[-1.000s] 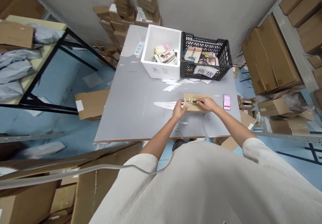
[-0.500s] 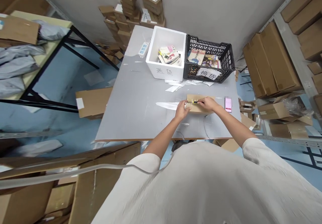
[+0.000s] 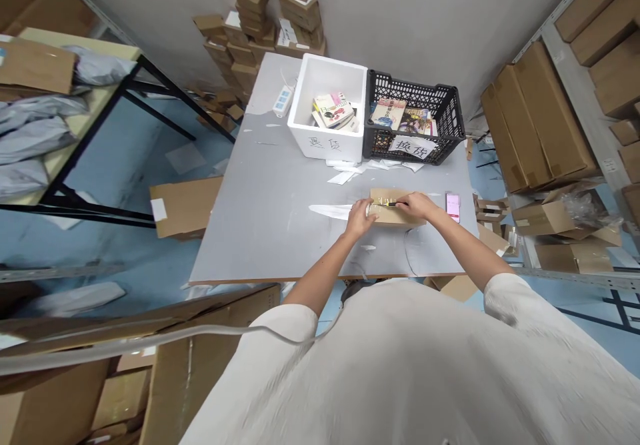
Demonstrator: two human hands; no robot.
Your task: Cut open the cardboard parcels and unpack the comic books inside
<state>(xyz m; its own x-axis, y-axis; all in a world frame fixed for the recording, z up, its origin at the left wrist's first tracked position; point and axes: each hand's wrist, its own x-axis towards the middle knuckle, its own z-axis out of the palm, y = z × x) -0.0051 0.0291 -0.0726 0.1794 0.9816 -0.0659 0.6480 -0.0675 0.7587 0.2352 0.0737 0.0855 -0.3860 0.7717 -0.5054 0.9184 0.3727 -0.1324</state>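
Observation:
A small cardboard box [image 3: 400, 217] lies on the grey table near its front, right of centre. My right hand [image 3: 415, 205] is closed around a yellow-and-black utility knife [image 3: 388, 204], which points left along the taped top of the box. At the box's left end, my left hand [image 3: 361, 217] grips the edge, its thumb on the near side and its fingers on the far side. Part of the box is hidden under both hands.
Behind the box stand a white foam bin [image 3: 327, 145] and a black plastic crate [image 3: 450, 139], both holding books. Torn paper [image 3: 345, 170] lies before them. A phone [image 3: 453, 207] rests at the right, a power strip [image 3: 283, 100] at the back left.
Both hands stay at the box, and the knife remains over its top with hardly any movement. The whole view has shifted very slightly.

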